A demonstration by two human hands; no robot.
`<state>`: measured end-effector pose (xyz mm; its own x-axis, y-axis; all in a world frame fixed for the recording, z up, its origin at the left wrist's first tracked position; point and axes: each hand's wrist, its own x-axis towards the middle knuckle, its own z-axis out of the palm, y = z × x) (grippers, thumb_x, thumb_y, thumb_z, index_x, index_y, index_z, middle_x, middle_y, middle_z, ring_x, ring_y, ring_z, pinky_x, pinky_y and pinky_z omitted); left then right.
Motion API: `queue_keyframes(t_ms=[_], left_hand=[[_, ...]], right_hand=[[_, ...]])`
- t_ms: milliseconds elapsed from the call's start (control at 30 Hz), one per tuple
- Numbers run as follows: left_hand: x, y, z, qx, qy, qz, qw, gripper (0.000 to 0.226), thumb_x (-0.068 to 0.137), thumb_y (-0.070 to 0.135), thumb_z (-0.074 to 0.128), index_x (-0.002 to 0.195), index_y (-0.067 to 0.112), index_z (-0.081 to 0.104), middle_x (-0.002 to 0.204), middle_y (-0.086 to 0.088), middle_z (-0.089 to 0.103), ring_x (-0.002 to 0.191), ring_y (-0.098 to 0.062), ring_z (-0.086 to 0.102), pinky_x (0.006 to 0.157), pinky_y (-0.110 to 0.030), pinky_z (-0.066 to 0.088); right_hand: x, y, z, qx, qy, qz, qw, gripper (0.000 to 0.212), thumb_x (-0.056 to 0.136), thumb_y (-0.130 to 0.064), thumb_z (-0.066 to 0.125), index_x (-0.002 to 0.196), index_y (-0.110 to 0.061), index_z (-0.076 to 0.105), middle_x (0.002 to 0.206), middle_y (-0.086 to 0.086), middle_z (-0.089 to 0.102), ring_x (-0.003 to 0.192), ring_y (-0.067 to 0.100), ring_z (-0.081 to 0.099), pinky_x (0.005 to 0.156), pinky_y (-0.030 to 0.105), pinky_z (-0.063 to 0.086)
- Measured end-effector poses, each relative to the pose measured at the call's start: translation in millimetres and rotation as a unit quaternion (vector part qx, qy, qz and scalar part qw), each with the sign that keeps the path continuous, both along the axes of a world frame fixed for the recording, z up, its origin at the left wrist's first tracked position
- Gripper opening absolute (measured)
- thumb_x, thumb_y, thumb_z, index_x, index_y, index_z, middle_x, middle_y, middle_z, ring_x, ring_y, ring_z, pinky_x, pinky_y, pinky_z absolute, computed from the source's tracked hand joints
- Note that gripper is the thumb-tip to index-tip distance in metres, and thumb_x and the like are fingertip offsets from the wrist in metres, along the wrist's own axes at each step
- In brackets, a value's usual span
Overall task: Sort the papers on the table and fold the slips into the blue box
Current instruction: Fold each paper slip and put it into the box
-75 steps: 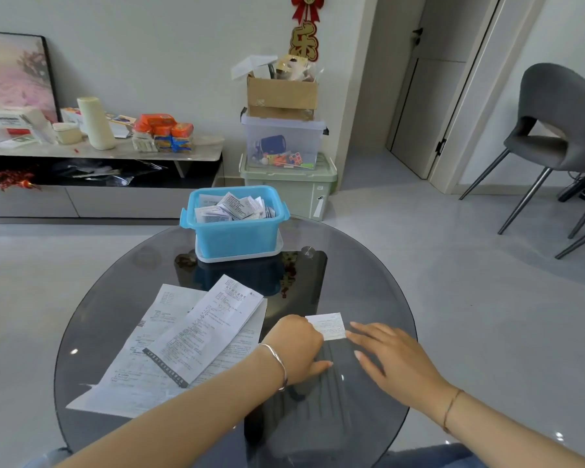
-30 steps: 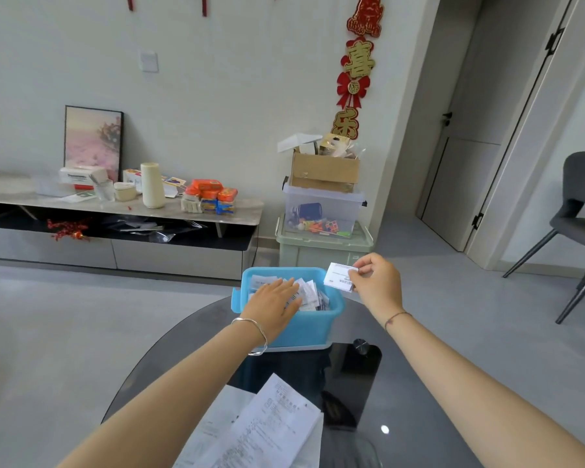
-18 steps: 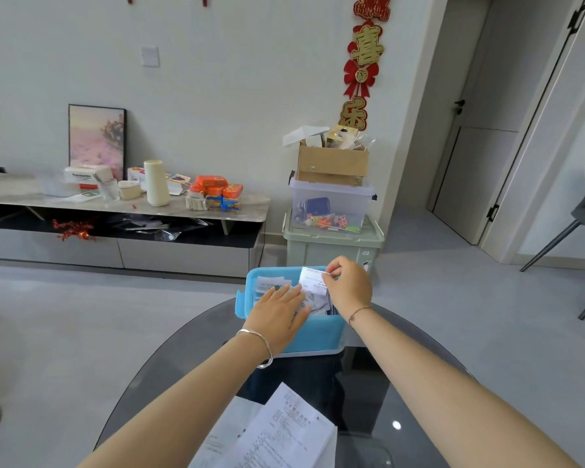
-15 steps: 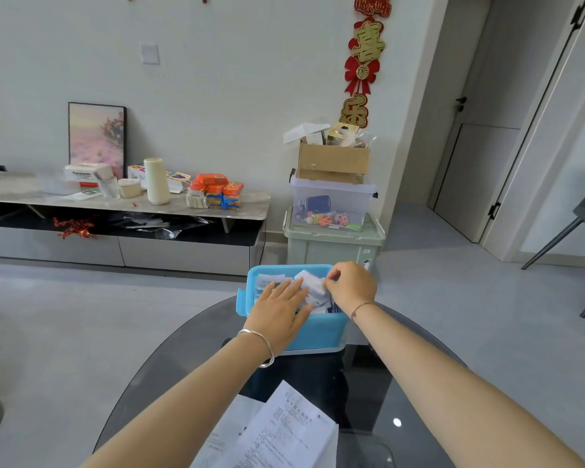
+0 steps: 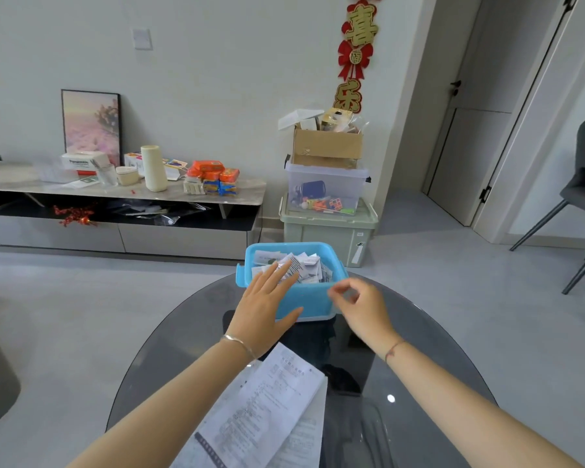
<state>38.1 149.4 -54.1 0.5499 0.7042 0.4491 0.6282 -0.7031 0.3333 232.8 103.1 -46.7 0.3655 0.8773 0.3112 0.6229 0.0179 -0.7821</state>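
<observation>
Left hand (image 5: pixel 267 309): flat, palm down, my fingers (image 5: pixel 273 272) straight and spread; they reached over the near rim of the blue box (image 5: pixel 314 298), tips touching the slips (image 5: pixel 303 265). Gripped nothing.
Right hand (image 5: pixel 360 309): in the air just beside the box's near right corner, motion-blurred. Fingers loosely curled, thumb close to forefinger; no paper seen between them.
Blue box: at the far edge of the round glass table (image 5: pixel 412 352), lid off.
Slips: loose white pile inside the box, reaching about rim height.
Papers (image 5: pixel 271 410): printed sheets overlapping on the near side of the table, partly under my left forearm, well apart from the box.
Wrists: silver bangle (image 5: pixel 238 342) on left, thin red cord (image 5: pixel 394 347) on right.
</observation>
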Motion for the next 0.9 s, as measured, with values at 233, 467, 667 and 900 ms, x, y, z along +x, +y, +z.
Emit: queue_keyframes(t_ms=[233,467,667,900], left_hand=[[-24.5,-68.5,-51.9,-0.232,0.118,0.04,0.965,0.112,0.075,0.07,0.057,0.151,0.024,-0.011,0.159,0.01,-0.013,0.147,-0.013,-0.008,0.121,-0.034,0.005],[-20.0,-87.1,-63.0,-0.261,0.124,0.086,0.953,0.108,0.079,0.07,0.055,0.151,0.023,-0.01,0.16,0.007,-0.007,0.148,-0.016,-0.005,0.119,-0.034,0.003],[-23.8,-91.3,-62.9,-0.263,0.099,0.089,0.956,0.106,0.078,0.068,0.057,0.151,0.025,-0.005,0.16,0.007,0.002,0.148,-0.016,0.002,0.119,-0.035,0.008],[-26.8,-84.9,-38.1,-0.299,-0.135,0.107,0.939,0.077,0.084,0.045,0.066,0.147,0.024,0.027,0.136,0.005,0.049,0.122,-0.015,0.048,0.099,-0.028,0.038]], right_hand=[[-34.1,-70.3,-57.0,-0.178,-0.074,0.094,0.977,0.041,0.091,-0.039,0.059,0.128,-0.022,0.058,0.128,-0.01,0.051,0.111,0.004,0.05,0.096,0.017,0.039],[-55.3,-95.5,-58.9,-0.194,-0.218,0.085,0.953,0.055,0.096,-0.044,0.047,0.146,-0.025,0.034,0.156,-0.009,0.02,0.142,0.014,0.021,0.116,0.032,0.019],[-63.9,-99.2,-64.7,-0.127,-0.245,0.063,0.959,0.041,0.097,-0.039,0.049,0.135,-0.026,0.052,0.145,-0.01,0.04,0.13,0.01,0.036,0.11,0.026,0.029],[-59.2,-87.0,-47.7,-0.075,0.175,0.015,0.982,0.012,0.093,-0.017,0.058,0.084,-0.012,0.062,0.082,0.004,0.07,0.074,0.017,0.064,0.062,0.022,0.051]])
